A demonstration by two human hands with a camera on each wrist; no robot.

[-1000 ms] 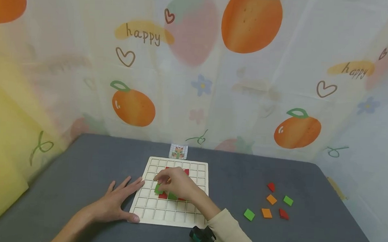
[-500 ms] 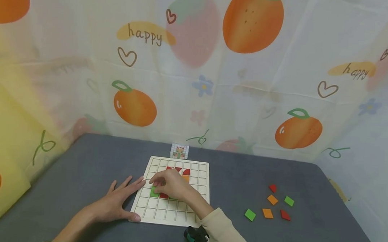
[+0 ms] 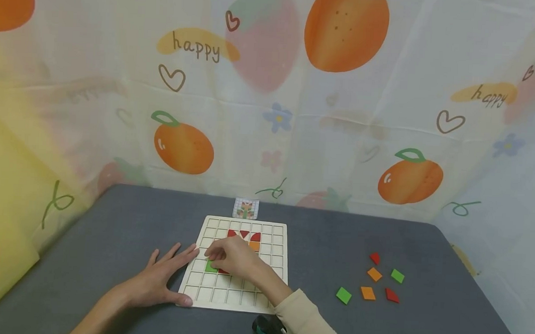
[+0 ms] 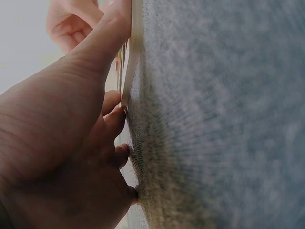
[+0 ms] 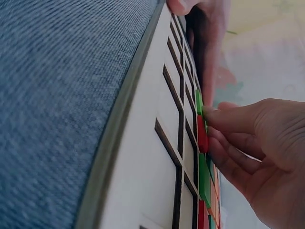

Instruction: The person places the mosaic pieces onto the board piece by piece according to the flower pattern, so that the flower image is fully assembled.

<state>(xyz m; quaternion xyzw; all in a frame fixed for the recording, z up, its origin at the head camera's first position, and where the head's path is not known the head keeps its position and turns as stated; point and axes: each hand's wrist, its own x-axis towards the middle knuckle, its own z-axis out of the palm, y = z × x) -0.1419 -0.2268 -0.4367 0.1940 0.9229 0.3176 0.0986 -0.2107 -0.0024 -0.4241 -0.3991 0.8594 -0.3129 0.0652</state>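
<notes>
A pale wooden grid board point(image 3: 219, 297) lies on the grey table. My right hand point(image 3: 238, 259) is over its middle, thumb and fingers pinching a green square tile point(image 3: 211, 266) at the left of the coloured pieces. In the right wrist view the thumb touches this green tile point(image 5: 199, 101), beside a red tile point(image 5: 202, 136) set in the grid. Red pieces point(image 3: 255, 236) and an orange tile point(image 3: 254, 246) show beyond the hand, which hides other pieces. With fingers spread, my left hand point(image 3: 155, 281) rests at the board's left edge, thumb and fingertips touching it.
Loose pieces lie to the right on the table point(image 3: 312, 268): green tiles point(image 3: 344, 295), orange tiles point(image 3: 368, 293) and red pieces point(image 3: 392, 295). A small pattern card point(image 3: 245, 209) sits behind the board. A printed curtain point(image 3: 269, 137) hangs beyond the table.
The right hand has shifted slightly left with the green tile, which has gone from tilted to lying flat in the grid. The left hand stays in place.
</notes>
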